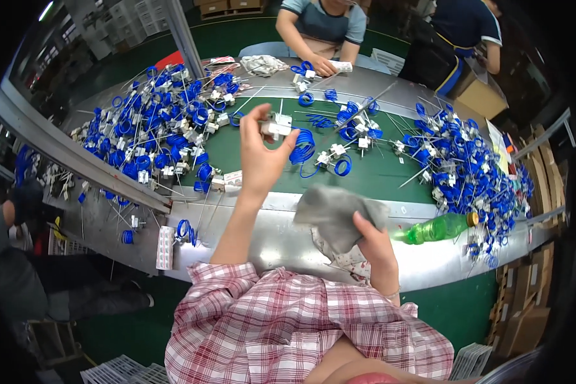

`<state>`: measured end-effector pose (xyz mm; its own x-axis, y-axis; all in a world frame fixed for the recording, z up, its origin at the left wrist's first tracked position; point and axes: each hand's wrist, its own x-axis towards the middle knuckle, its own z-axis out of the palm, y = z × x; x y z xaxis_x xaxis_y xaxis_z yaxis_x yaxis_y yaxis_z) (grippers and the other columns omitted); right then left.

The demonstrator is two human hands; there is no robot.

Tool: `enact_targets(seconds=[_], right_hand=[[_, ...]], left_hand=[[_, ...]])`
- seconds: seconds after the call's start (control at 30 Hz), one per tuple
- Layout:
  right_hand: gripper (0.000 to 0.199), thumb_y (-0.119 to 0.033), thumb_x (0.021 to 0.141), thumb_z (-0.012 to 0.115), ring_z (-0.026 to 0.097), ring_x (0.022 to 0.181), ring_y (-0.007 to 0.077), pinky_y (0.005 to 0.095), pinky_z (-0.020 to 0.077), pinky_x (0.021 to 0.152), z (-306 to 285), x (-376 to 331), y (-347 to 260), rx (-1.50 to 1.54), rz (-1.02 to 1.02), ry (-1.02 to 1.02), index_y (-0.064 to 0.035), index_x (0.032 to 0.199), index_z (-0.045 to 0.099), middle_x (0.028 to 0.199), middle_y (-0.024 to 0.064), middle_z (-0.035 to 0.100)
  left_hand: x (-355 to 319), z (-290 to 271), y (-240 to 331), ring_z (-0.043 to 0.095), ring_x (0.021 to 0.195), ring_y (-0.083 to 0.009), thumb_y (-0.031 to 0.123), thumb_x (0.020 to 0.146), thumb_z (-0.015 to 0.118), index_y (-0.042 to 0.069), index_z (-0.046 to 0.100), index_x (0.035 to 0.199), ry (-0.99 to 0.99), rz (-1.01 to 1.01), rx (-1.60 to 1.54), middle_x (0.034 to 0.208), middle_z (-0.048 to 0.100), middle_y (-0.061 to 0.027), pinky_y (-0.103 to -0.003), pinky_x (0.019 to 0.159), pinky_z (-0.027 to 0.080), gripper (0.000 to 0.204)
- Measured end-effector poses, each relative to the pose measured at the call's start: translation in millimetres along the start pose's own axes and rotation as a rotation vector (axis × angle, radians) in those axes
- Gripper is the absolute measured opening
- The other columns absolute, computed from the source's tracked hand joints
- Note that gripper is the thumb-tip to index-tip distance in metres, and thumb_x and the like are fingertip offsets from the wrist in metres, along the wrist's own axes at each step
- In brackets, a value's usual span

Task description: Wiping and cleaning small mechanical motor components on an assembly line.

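- The left hand (260,153) is raised over the counter (288,240), fingers pinched on a small white connector part (276,126) from which a blue coiled cable (303,148) hangs.
- The right hand (372,246) is closed around a crumpled grey cloth (336,214), held above the counter's near metal edge.
- A green plastic bottle (438,228) lies on its side just right of the cloth.
- Heaps of blue coils with white parts (153,131) cover the green belt on the left, and another heap (467,166) lies to the right.
- Across the counter, another person's hands (323,65) rest on a white piece.
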<state>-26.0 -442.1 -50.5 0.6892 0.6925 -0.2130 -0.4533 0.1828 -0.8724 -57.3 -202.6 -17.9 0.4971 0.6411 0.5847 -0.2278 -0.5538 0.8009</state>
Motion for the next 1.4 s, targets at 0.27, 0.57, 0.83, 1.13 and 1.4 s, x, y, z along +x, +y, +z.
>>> enact_targets(seconds=[0.27,0.57,0.83,1.13,1.4], right_hand=[[0.041,-0.013,0.081,0.054,0.047,0.107,0.0214,0.0350,0.0359,0.092,19,-12,2,0.172,-0.148,0.061,0.0006,0.119,0.042,0.114,0.0114,0.050],[0.035,-0.014,0.088,0.043,0.047,0.108,0.0178,0.0313,0.0365,0.092,20,-7,5,0.292,-0.343,0.191,0.0001,0.120,0.039,0.118,0.0097,0.047],[0.029,-0.015,0.088,0.041,0.052,0.100,0.0165,0.0289,0.0404,0.087,0,6,0,0.403,-0.434,0.205,-0.0001,0.113,0.046,0.110,0.0083,0.053],[0.031,-0.016,0.088,0.044,0.051,0.100,0.0152,0.0285,0.0403,0.086,11,9,-6,0.425,-0.396,0.176,-0.0010,0.115,0.045,0.110,0.0069,0.052],[0.031,-0.017,0.087,0.046,0.051,0.099,0.0133,0.0274,0.0411,0.084,14,17,-8,0.472,-0.368,0.140,-0.0021,0.115,0.045,0.109,0.0054,0.052]], left_hand=[[-33,36,25,0.046,0.095,-0.0262,0.007,0.074,0.062,0.001,0.039,0.109,-0.112,-0.003,-0.066,0.104,0.042,-0.0146,-0.032,0.084,0.037,0.042],[-91,50,61,0.037,0.108,-0.0316,-0.001,0.078,0.051,-0.002,0.026,0.128,-0.465,0.263,0.053,0.118,0.036,-0.0182,-0.033,0.091,0.033,0.056],[-97,61,57,0.043,0.107,-0.0328,-0.006,0.070,0.055,-0.002,0.038,0.124,-0.411,0.363,0.068,0.122,0.044,-0.0155,-0.036,0.086,0.036,0.057],[-78,68,44,0.049,0.102,-0.0343,-0.005,0.074,0.053,-0.003,0.038,0.123,-0.347,0.193,-0.038,0.120,0.046,-0.0188,-0.037,0.083,0.041,0.051],[-75,77,47,0.047,0.108,-0.0338,-0.007,0.075,0.049,-0.002,0.038,0.123,-0.297,0.234,-0.002,0.121,0.044,-0.0207,-0.035,0.082,0.043,0.049]])
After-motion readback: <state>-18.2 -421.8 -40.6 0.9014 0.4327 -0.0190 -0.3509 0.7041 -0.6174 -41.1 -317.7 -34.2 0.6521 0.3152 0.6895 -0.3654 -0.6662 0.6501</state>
